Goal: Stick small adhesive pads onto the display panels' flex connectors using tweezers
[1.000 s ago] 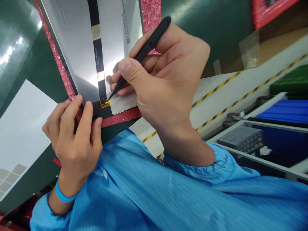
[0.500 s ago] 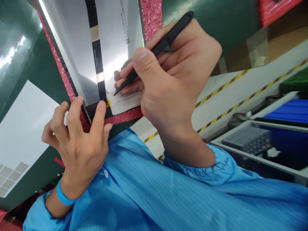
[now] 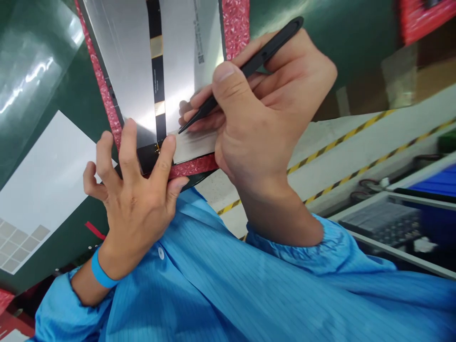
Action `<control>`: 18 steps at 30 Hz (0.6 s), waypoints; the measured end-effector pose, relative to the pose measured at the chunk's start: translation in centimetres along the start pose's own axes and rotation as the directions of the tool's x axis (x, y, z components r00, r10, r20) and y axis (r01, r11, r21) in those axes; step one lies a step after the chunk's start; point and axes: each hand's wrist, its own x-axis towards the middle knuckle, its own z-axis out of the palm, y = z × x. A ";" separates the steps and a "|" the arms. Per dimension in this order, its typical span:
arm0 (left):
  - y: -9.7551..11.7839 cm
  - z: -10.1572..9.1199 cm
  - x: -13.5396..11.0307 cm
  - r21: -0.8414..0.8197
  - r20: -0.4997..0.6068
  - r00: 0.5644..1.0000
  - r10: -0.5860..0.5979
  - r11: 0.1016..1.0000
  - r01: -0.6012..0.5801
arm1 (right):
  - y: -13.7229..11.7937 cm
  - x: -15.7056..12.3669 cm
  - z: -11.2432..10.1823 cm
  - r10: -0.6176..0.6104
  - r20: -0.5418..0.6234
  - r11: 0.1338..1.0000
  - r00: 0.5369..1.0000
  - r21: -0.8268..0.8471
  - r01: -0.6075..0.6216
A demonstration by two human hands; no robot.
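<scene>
A silver display panel [image 3: 124, 61] lies on pink bubble wrap [image 3: 233, 23] on the green bench. A black flex strip [image 3: 157, 80] with gold patches runs down it to a small amber tab near its lower edge. My left hand [image 3: 133, 190] has its fingers spread, and its index fingertip presses on the strip's lower end over the amber tab. My right hand [image 3: 263, 109] is closed on black tweezers [image 3: 245, 69], held like a pen. Their tip hovers just right of the strip, a little above the panel's lower edge.
A white sheet [image 3: 42, 185] with grey squares lies on the green mat at the left. A clear film [image 3: 28, 71] reflects light at the upper left. To the right, past the bench edge, are yellow-black floor tape [image 3: 356, 133] and a rack with blue bins [image 3: 438, 180].
My left hand has opened from a pinch on the panel's corner and put a fingertip on the amber tab. The tweezers' tip has lifted off the tab and drawn back to the right.
</scene>
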 end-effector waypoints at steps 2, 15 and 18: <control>-0.2 -0.1 -0.4 0.019 -0.009 0.999 -0.039 0.999 0.039 | 0.5 0.2 -0.1 -0.012 -0.016 1.000 1.000 0.012 0.012; -1.4 0.5 -2.2 0.148 -0.183 0.982 0.037 0.989 -0.009 | 2.9 1.1 0.7 -0.125 -0.112 0.985 0.986 0.102 0.136; -0.1 1.8 -1.7 0.141 -0.141 0.987 0.074 0.989 -0.054 | 3.0 0.8 0.5 -0.124 -0.136 0.986 0.983 0.094 0.137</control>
